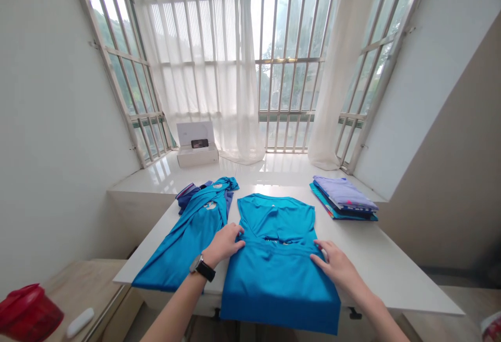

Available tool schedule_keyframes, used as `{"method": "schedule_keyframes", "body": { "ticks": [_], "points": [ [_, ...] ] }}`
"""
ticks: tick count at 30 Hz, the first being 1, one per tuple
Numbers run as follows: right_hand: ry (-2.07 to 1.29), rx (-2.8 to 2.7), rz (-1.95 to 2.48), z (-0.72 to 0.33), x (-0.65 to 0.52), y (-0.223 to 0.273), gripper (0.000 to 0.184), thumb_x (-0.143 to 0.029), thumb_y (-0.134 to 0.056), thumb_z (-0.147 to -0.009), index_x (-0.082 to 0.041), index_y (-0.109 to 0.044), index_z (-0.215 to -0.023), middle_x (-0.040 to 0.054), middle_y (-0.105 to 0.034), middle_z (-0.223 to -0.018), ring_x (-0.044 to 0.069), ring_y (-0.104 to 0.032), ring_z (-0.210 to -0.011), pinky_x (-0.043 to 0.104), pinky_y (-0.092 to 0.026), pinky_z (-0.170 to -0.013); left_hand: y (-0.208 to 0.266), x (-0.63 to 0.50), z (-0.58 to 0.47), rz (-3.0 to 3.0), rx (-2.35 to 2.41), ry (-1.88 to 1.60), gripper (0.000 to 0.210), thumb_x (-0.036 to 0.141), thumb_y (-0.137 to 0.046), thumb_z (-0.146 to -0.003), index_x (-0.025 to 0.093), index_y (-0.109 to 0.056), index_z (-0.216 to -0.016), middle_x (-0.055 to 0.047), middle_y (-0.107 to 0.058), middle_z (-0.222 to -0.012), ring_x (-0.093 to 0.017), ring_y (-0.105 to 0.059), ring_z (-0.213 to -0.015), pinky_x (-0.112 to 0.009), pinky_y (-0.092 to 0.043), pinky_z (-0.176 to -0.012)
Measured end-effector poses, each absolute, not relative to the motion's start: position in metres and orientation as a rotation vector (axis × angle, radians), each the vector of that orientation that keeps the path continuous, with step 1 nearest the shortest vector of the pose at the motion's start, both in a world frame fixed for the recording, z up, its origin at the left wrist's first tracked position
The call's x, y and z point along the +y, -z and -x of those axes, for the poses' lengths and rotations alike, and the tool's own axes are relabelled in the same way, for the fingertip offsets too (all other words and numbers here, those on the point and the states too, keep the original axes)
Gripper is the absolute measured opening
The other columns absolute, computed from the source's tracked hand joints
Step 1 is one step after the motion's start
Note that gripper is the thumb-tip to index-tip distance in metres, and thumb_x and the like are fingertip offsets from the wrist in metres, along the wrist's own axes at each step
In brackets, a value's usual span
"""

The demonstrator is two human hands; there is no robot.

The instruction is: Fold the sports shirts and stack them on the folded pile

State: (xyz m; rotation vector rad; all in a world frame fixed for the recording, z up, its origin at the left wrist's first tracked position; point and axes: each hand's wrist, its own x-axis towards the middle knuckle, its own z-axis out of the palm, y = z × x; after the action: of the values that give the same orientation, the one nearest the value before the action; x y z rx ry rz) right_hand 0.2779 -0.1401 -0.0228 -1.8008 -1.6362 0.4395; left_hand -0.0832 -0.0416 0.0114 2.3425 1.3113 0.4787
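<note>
A bright blue sports shirt [279,279] lies in front of me on the white table, its sides tucked in and its collar at the far end. A fold runs across its middle, and the near part hangs over the table's front edge. My left hand [226,245], with a watch on the wrist, pinches the shirt's left edge at the fold. On the opposite edge, thumb and fingers of my right hand [334,263] grip the cloth at about the same height. Some fingertips are hidden by the fabric.
Left of the shirt, another blue garment [188,235] lies loosely across dark purple clothing [186,196]. A folded clothes stack [344,196] sits at right. On the window sill stands a white box [198,156] with a phone [200,143]. A red container [31,313] is at lower left.
</note>
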Motion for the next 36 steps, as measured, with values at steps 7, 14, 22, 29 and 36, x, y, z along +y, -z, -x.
{"method": "schedule_keyframes", "body": {
  "ticks": [7, 14, 22, 29, 36],
  "points": [
    [-0.551, -1.618, 1.791, -0.282, -0.138, 0.015, 0.031, -0.053, -0.065, -0.07, -0.023, -0.069, -0.077, 0.0016, -0.068, -0.069, 0.021, -0.061, -0.065, 0.031, -0.047, -0.063, -0.021, -0.041, 0.086, -2.418, 1.256, -0.388, 0.014, 0.031, -0.063, -0.084, 0.021, -0.07, -0.088, -0.007, -0.07, -0.09, -0.026, -0.064, -0.087, -0.029, -0.046, -0.075],
    [-0.55, -1.625, 1.844, -0.286, -0.131, 0.017, 0.031, -0.054, -0.058, -0.078, -0.024, -0.061, -0.071, 0.0014, -0.069, -0.069, 0.021, -0.063, -0.064, 0.03, -0.047, -0.061, -0.018, -0.037, 0.082, -2.407, 1.369, -0.394, 0.012, 0.025, -0.057, -0.089, 0.021, -0.067, -0.095, -0.007, -0.071, -0.094, -0.025, -0.066, -0.091, -0.028, -0.046, -0.075],
    [0.174, -1.851, 1.829, -0.252, -0.132, 0.04, 0.05, -0.05, -0.044, -0.093, -0.019, -0.061, -0.128, 0.0151, -0.062, -0.134, 0.032, -0.055, -0.126, 0.047, -0.047, -0.105, -0.001, -0.059, 0.051, -2.607, 1.364, -0.557, 0.043, 0.027, -0.053, -0.095, 0.018, -0.052, -0.136, -0.013, -0.053, -0.142, -0.03, -0.046, -0.133, -0.045, -0.039, -0.11],
    [-0.021, -2.062, 2.042, -0.212, -0.114, 0.054, 0.067, -0.061, -0.038, -0.095, -0.024, -0.042, -0.151, 0.0102, -0.037, -0.16, 0.032, -0.031, -0.148, 0.054, -0.032, -0.119, 0.018, -0.059, 0.028, -2.675, 0.995, -0.323, 0.062, 0.058, -0.033, -0.101, 0.028, -0.029, -0.156, -0.011, -0.022, -0.164, -0.034, -0.016, -0.151, -0.06, -0.017, -0.121],
    [-0.083, -2.089, 2.094, -0.217, -0.107, 0.048, 0.064, -0.06, -0.037, -0.096, -0.028, -0.041, -0.151, 0.0062, -0.036, -0.16, 0.03, -0.03, -0.148, 0.053, -0.027, -0.121, 0.014, -0.051, 0.028, -2.632, 1.026, -0.324, 0.064, 0.063, -0.027, -0.101, 0.03, -0.03, -0.155, -0.011, -0.022, -0.164, -0.032, -0.017, -0.151, -0.059, -0.015, -0.121]
  ]
}}
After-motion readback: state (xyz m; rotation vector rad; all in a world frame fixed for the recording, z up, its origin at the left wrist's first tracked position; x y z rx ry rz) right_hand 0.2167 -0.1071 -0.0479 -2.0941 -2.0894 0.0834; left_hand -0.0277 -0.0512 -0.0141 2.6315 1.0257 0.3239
